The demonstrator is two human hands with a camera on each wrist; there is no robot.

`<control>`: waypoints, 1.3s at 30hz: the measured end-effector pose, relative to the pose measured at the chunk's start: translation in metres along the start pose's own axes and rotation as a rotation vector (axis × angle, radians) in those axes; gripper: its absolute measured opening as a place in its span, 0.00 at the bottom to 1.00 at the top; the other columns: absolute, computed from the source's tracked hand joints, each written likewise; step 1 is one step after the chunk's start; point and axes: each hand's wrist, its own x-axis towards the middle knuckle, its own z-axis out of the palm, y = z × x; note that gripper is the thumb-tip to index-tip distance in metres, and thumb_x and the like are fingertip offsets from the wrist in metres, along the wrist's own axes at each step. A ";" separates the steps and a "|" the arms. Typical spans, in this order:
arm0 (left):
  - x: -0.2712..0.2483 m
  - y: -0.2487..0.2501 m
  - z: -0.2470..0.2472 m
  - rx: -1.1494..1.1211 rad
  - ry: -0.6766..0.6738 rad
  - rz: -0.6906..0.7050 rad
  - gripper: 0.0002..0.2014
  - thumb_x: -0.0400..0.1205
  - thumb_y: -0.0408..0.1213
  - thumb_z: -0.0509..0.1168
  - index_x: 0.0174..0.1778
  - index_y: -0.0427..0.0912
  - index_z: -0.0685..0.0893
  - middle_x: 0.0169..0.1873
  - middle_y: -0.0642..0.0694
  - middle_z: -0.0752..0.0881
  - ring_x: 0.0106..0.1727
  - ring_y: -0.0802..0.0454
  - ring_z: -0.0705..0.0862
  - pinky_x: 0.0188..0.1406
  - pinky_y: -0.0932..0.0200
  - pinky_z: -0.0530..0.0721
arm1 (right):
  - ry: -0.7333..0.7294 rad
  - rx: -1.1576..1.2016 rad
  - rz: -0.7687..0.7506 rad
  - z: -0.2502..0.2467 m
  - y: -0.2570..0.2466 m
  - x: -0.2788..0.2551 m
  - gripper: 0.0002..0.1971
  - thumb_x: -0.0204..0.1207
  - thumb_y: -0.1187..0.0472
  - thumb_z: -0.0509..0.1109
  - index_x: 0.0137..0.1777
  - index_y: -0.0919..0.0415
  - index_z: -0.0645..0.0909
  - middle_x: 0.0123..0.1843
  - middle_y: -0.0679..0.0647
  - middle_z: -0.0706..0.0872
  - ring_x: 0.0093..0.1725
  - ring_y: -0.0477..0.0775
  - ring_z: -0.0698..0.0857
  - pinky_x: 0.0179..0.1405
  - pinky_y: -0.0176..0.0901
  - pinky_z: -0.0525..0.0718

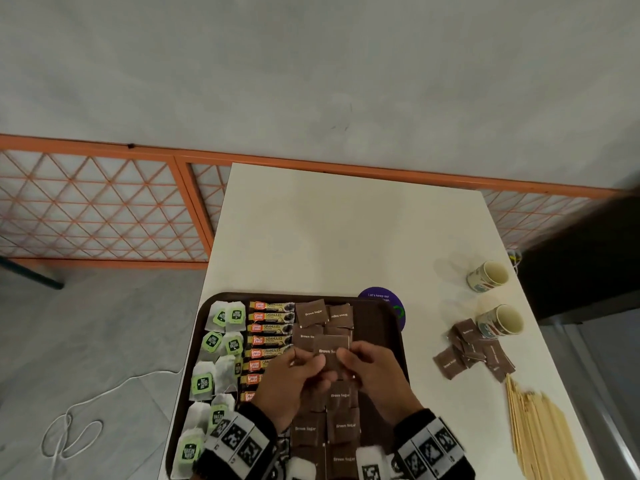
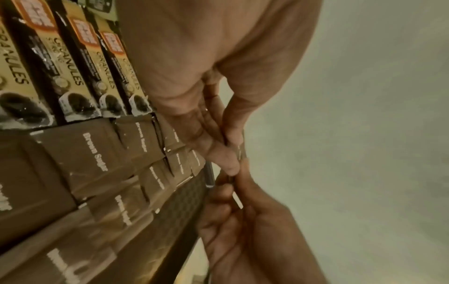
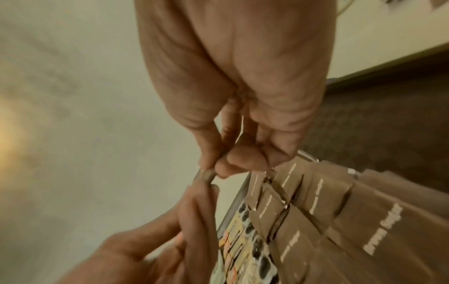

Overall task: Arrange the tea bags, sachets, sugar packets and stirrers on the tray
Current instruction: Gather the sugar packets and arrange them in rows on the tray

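1. A white table [image 1: 346, 230] stands against an orange lattice fence [image 1: 104, 202]; beyond the fence is a grey floor, and a white cord [image 1: 86, 410] lies looped on the floor at the left.
2. A dark brown tray [image 1: 377, 317] sits at the table's near edge.
3. On the tray, tea bags [image 1: 221, 341] with green tags fill the left column, and granule sachets [image 1: 270, 329] lie stacked in a row beside them.
4. Brown sugar packets [image 1: 341, 426] cover the tray's middle; its right strip is bare.
5. A purple coaster [image 1: 384, 299] pokes out behind the tray's far right corner.
6. Two paper cups [image 1: 498, 322] lie on their sides at the table's right, with a loose pile of packets [image 1: 474, 355] just beside the nearer cup.
7. Wooden stirrers [image 1: 540, 434] lie bundled along the right edge, near that pile.
8. Both hands meet above the middle of the tray, wrists in tagged bands.
9. The left hand [image 1: 294, 379] pinches the left edge of one held packet [image 1: 330, 351] between thumb and fingers.
10. The right hand [image 1: 377, 375] pinches its right edge the same way, so the held packet hangs just above the laid ones.
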 end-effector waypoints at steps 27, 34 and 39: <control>-0.001 -0.047 0.061 0.718 -0.072 0.110 0.07 0.81 0.34 0.71 0.41 0.33 0.85 0.36 0.35 0.91 0.35 0.46 0.86 0.35 0.53 0.80 | 0.518 -0.987 0.160 -0.206 0.083 0.037 0.30 0.81 0.44 0.63 0.83 0.43 0.61 0.86 0.54 0.58 0.83 0.68 0.57 0.77 0.72 0.63; 0.020 -0.060 0.124 0.974 -0.116 0.185 0.08 0.81 0.40 0.71 0.41 0.40 0.85 0.38 0.40 0.92 0.37 0.52 0.88 0.33 0.59 0.82 | 0.405 -1.043 0.051 -0.204 0.097 0.030 0.26 0.85 0.48 0.57 0.83 0.43 0.60 0.86 0.50 0.57 0.83 0.67 0.56 0.79 0.69 0.62; 0.049 -0.067 0.173 1.193 -0.121 0.233 0.09 0.81 0.43 0.71 0.45 0.41 0.84 0.35 0.46 0.90 0.33 0.58 0.86 0.33 0.64 0.84 | 0.433 -0.834 -0.100 -0.216 0.099 0.007 0.22 0.84 0.49 0.60 0.78 0.48 0.71 0.80 0.52 0.71 0.78 0.61 0.66 0.77 0.57 0.67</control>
